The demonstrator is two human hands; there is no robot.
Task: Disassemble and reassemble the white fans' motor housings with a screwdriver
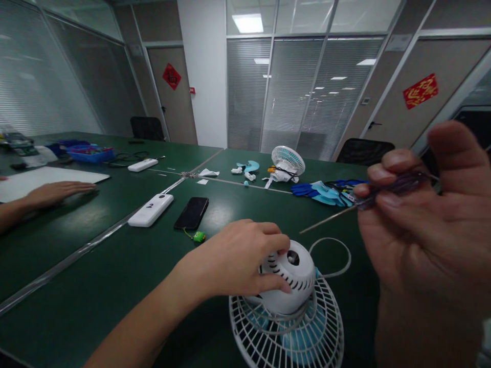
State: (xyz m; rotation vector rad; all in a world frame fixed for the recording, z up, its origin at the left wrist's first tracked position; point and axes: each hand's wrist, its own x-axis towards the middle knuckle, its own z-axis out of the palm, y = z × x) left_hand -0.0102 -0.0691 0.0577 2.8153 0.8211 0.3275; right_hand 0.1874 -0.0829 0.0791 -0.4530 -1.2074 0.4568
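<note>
A white fan (291, 286) with pale blue blades lies face down on the green table, its round motor housing on top and a dark hole in it. My left hand (245, 255) is wrapped over the left side of that housing. Raised at the right, my right hand (429, 220) grips a screwdriver (330, 219) by its purplish translucent handle. The thin shaft points left and down, above and apart from the fan. A white cord (347, 255) loops out from the housing's right side.
A black phone (192, 212), a white power bank (151, 210) and blue gloves (322, 193) lie beyond the fan. Farther back are a second fan (286, 164) and a blue basket (91, 153). Another person's hand (61, 193) rests at the left.
</note>
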